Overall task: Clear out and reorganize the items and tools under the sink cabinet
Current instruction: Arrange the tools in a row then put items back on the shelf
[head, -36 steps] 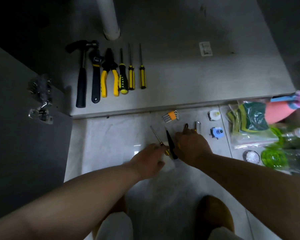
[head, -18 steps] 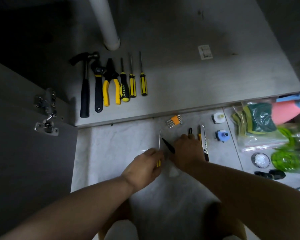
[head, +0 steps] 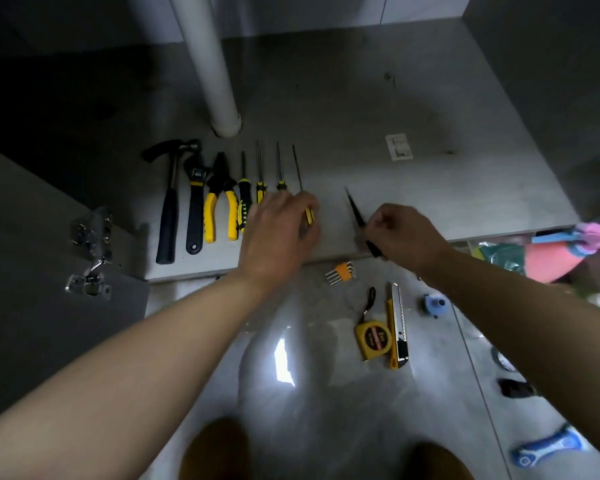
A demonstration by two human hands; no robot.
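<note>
On the grey cabinet floor (head: 430, 188) lies a row of tools: a hammer (head: 168, 216), an adjustable wrench (head: 195, 209), yellow pliers (head: 219, 206) and three screwdrivers (head: 260, 168). My left hand (head: 278, 233) holds a thin yellow-handled screwdriver (head: 300, 181) at the right end of that row, shaft pointing to the back. My right hand (head: 402, 233) grips a slim black pointed tool (head: 355, 213) just to the right, over the cabinet's front edge.
A white drain pipe (head: 208, 64) stands behind the tools. On the tiled floor lie orange hex keys (head: 342, 271), a yellow tape measure (head: 373, 337), a utility knife (head: 397, 323) and a blue cap (head: 435, 304). Bags and sponges (head: 561, 251) sit at right; the open door's hinges (head: 92, 251) at left.
Both hands lifted their tools from the tiled floor and carried them forward onto the cabinet floor. The tape measure and knife, formerly under my right hand, are now uncovered.
</note>
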